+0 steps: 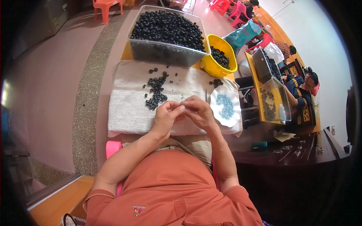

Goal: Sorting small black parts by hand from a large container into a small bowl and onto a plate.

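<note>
My left hand (166, 117) and my right hand (198, 112) meet above the near part of a white towel (128, 101). The fingers of both are closed in a pinch, tips together; whatever lies between them is hidden or too small to name. Just beyond my left hand, small black ring-shaped parts (155, 90) are strewn in a loose pile on the cloth. A white scalloped dish (234, 119) stands to the right of my right hand, with small clear bluish pieces (224, 107) in it. A few more black parts (216, 83) lie past the dish.
At the towel's far edge stand a clear plastic bin (162, 51) heaped with black parts and a yellow tub (230, 71) holding more. Farther right, a person (301, 84) sits at another table with clear bins (277, 101). An orange stool (105, 7) stands far left.
</note>
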The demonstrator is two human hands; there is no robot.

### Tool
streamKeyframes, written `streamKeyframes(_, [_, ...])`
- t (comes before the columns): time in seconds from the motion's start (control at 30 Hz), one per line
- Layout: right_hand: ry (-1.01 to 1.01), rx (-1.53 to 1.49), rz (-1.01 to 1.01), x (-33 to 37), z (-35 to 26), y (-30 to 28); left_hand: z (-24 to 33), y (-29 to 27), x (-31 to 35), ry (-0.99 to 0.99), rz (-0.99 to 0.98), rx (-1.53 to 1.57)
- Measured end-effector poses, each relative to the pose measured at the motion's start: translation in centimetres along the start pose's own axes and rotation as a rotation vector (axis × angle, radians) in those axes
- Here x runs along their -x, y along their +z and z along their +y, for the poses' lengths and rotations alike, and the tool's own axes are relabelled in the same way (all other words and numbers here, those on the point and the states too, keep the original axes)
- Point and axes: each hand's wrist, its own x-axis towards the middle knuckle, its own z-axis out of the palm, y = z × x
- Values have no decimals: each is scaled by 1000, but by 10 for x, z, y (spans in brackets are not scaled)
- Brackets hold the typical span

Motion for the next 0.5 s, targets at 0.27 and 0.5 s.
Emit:
streamKeyframes(0.27, [79,53,32,5,-21,4,1,0,-1,10,24,53])
streamKeyframes(0.5, [-13,127,91,10,-15,6,-1,1,-1,22,5,30])
